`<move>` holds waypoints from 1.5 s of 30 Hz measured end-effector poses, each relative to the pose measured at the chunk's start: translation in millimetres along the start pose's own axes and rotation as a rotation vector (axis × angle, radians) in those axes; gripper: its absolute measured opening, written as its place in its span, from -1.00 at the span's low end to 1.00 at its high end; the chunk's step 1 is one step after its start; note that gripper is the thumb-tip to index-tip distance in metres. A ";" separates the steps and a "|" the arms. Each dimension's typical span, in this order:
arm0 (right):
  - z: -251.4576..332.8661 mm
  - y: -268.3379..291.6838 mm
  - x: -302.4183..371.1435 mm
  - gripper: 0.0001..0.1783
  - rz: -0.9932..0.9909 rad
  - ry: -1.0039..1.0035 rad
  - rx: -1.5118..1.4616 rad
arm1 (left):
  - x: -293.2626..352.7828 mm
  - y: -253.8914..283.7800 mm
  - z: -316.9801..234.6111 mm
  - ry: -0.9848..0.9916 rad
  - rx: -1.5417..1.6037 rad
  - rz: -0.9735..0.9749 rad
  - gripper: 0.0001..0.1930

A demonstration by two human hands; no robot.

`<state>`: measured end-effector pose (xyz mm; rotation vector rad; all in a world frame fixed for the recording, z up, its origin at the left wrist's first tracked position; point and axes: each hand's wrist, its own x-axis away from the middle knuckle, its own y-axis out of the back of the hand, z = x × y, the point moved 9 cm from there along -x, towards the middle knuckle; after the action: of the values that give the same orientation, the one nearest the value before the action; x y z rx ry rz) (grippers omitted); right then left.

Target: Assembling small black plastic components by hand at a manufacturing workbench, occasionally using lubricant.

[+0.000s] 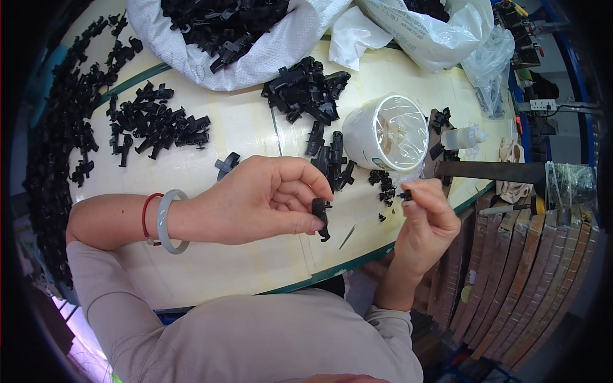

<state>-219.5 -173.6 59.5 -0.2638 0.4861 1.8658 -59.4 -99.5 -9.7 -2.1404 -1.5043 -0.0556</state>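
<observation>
My left hand (258, 199) pinches a black plastic clip part (320, 217) between thumb and fingers, just above the table's front edge. A pale green bangle (167, 220) and a red cord circle that wrist. My right hand (426, 220) holds a tiny black piece (405, 195) at its fingertips, a short way right of the clip. The two pieces are apart. A small heap of tiny black pieces (384, 183) lies just beyond my right hand.
A cream table (211, 268) with a green rim carries piles of black clips (156, 124), another clip pile (306, 89), and a white woven sack (223, 38) full of them. A white tub (386, 132) lined with clear film, a small bottle (461, 138) and plastic bags (428, 29) stand behind.
</observation>
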 end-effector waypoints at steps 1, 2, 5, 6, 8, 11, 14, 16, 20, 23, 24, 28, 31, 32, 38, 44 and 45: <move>-3.4 -2.0 4.3 -0.77 -0.010 -0.035 -0.043 | 0.0 -0.7 1.2 0.000 0.042 0.010 -0.75; -5.0 -4.7 8.1 -0.77 0.009 -0.040 -0.035 | -1.5 -0.1 4.9 0.002 0.040 0.002 -0.75; -2.2 -18.7 17.5 -0.76 0.072 -0.013 0.016 | -5.5 -1.0 6.1 -0.091 0.134 0.036 -0.76; 0.2 -23.4 19.7 -0.76 0.102 0.014 0.025 | -7.0 -2.2 6.4 -0.089 0.123 0.045 -0.76; 5.8 -32.8 21.0 -0.76 0.114 0.048 0.027 | -5.9 -2.6 7.3 -0.023 0.082 0.054 -0.74; 10.7 -42.5 22.1 -0.75 0.128 0.104 0.039 | -5.1 -4.1 12.2 0.011 0.228 0.064 -0.71; 12.8 -48.3 22.8 -0.74 0.134 0.148 0.058 | -4.3 -6.1 16.3 0.043 0.300 0.085 -0.72; 13.1 -49.3 23.2 -0.74 0.133 0.161 0.063 | -5.0 -6.6 16.0 0.049 0.296 0.086 -0.71; 12.5 -50.3 23.1 -0.74 0.135 0.170 0.073 | -5.2 -7.0 16.8 0.048 0.305 0.092 -0.72; 13.3 -51.4 22.6 -0.74 0.142 0.177 0.084 | -5.3 -6.5 17.4 0.037 0.301 0.087 -0.72; 13.6 -51.9 22.5 -0.74 0.146 0.179 0.096 | -5.1 -6.7 16.8 0.037 0.301 0.087 -0.72; 14.8 -53.7 22.8 -0.73 0.162 0.190 0.131 | -4.0 -5.6 14.6 0.006 0.295 0.072 -0.72; 14.9 -56.3 24.3 -0.71 0.176 0.203 0.144 | -3.6 -3.9 14.8 -0.019 0.262 0.050 -0.73; 14.8 -56.6 25.2 -0.71 0.176 0.199 0.144 | -3.5 -2.8 15.0 -0.028 0.246 0.034 -0.74; 8.4 -53.9 26.8 -0.69 0.199 0.148 0.124 | -1.8 -1.0 14.7 -0.012 0.198 0.013 -0.76; -3.9 -13.0 32.3 -0.70 0.020 -0.032 0.196 | 19.2 29.8 -9.2 -0.026 -0.178 -0.221 -0.78; -5.1 -26.1 36.8 -0.70 0.190 0.006 0.366 | 23.8 41.5 -10.5 0.009 -0.346 -0.312 -0.78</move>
<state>-207.8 -137.4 34.7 0.0235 0.8682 1.9164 -10.7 -93.7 -9.1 -2.1293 -1.9253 -0.4648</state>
